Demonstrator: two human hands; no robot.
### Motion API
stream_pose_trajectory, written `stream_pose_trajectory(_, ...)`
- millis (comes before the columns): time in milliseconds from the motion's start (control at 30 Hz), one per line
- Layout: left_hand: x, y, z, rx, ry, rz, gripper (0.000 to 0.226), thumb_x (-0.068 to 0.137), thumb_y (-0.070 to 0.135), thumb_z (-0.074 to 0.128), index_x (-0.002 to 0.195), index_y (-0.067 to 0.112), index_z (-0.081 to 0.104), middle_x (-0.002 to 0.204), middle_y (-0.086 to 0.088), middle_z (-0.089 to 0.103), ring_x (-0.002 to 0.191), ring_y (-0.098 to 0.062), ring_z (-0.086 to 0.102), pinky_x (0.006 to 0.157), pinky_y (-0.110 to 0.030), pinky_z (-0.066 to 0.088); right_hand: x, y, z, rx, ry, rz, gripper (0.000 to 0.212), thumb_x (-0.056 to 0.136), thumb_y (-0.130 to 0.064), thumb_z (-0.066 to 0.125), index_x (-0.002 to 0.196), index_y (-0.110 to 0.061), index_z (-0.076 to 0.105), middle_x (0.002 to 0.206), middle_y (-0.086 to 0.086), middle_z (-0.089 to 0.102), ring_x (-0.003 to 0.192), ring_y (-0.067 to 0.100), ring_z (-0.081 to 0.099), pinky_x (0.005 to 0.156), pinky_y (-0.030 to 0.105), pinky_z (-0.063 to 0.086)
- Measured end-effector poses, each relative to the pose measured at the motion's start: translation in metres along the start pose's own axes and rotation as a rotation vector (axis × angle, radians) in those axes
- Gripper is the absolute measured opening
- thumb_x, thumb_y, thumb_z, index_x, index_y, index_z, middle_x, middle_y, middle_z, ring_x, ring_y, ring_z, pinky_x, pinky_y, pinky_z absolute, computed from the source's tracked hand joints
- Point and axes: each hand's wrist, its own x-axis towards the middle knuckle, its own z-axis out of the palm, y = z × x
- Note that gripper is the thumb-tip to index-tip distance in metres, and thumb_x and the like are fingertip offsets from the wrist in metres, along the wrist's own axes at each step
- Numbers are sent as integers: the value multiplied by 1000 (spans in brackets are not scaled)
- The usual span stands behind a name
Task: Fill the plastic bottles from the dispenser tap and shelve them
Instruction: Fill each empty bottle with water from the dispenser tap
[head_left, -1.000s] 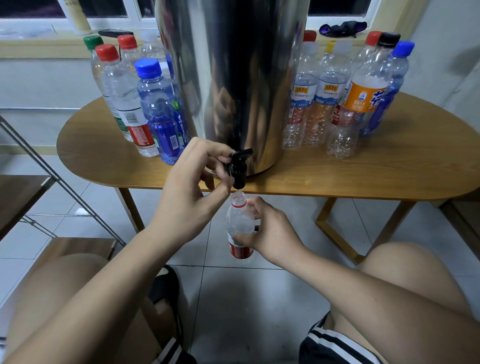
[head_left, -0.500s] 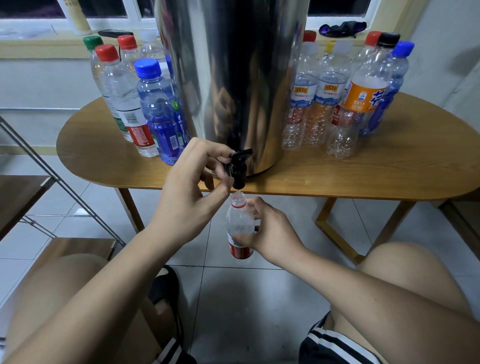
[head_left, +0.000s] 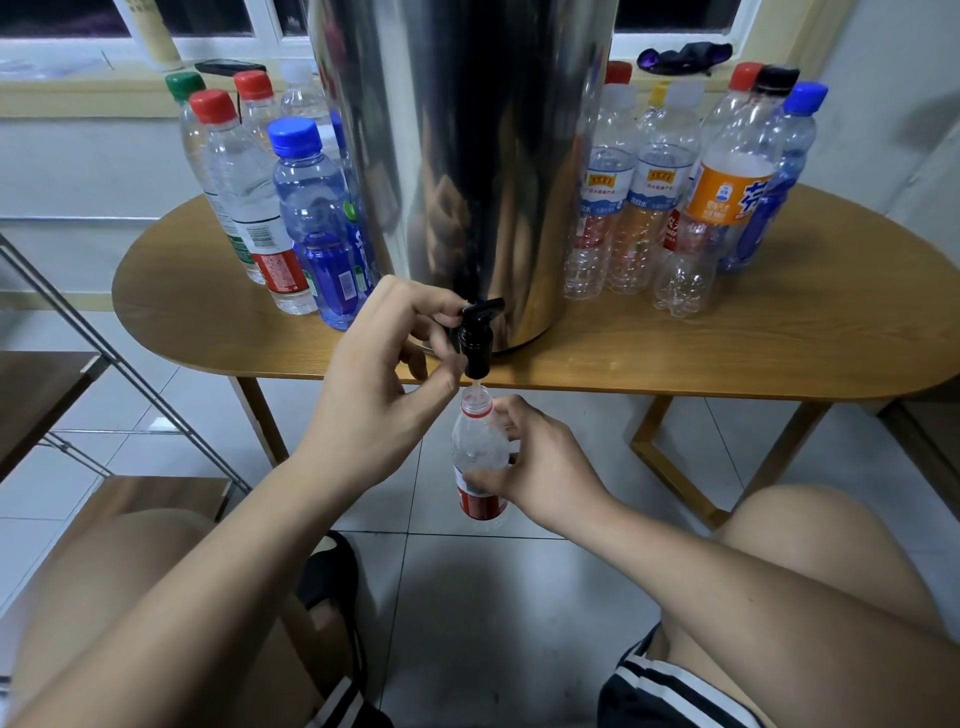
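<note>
pinching the tap (head_left: 475, 338), the left hand (head_left: 374, 400) curls; right hand (head_left: 540, 475) grips the bottle (head_left: 478, 457).

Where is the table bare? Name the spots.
Widest: the table's right front, between the empty bottles, the dispenser and the rim. Smaller: the left end beside the capped bottles. Crowded: flanking the dispenser; at the tap, the left hand pinches it, the right hand holds the bottle.

Clear bottle (head_left: 478, 457), red label, uncapped, upright under black tap (head_left: 475, 338) of steel dispenser (head_left: 462, 156) (water streaming into its mouth); capped bottles flank the dispenser.
</note>
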Motion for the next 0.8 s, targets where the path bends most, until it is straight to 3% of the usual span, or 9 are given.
stream_pose_trajectory(433,0,-1,1,-14,-1,-8,37,93,-3,69,122,18,61,97,-8,59,97,-29,65,74,-44,53,0,2,0,-8,-8,4,66,72,-38,95,127,-37,59,119,-17,68,107,3,64,91,30,58)
stream_pose_trajectory(800,0,-1,0,-3,-6,1,35,94,-5,69,123,13,62,99,-8,59,95,-28,65,73,-41,53,1,2,1,-8,-14,8,65,71,-40,94,126,-37,60,118,-18,69,108,4,65,89,28,57)
